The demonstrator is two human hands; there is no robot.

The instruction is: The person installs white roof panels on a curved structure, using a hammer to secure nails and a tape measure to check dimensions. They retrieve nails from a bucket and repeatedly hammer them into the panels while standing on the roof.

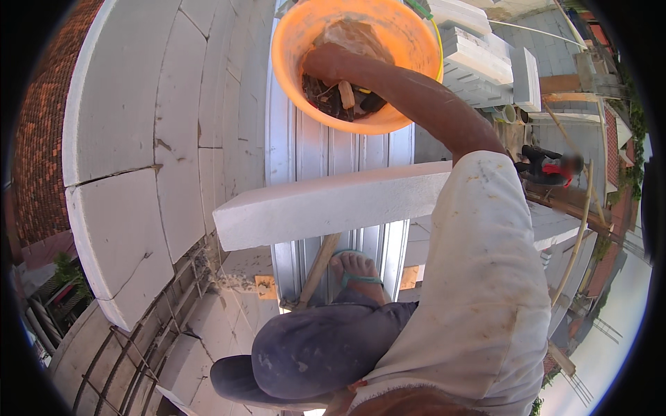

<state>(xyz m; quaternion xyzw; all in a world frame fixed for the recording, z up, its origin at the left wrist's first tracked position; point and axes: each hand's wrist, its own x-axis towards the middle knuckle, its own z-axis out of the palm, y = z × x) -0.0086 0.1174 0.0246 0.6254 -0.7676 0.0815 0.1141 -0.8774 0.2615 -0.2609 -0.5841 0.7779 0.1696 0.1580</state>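
My right arm reaches forward into an orange bucket (281,59) standing on the metal planks. Only the wrist and the back of my right hand (320,62) show inside it; the fingers are hidden, so I cannot tell whether they hold anything. Beside the hand is a crumpled, brownish, see-through plastic bag (357,36). Lower in the bucket lie a short wooden handle (346,95) and dark items too unclear to name. A long white lightweight block (333,208) rests across the planks between the bucket and my foot. My left hand is out of view.
A wall of large pale blocks (125,104) rises along the left, with steel bars (132,353) below it. The ribbed metal planks (347,149) carry my sandalled foot (357,269) and a wooden stick (319,267). Stacked white blocks (479,55) and another person (548,168) are at right.
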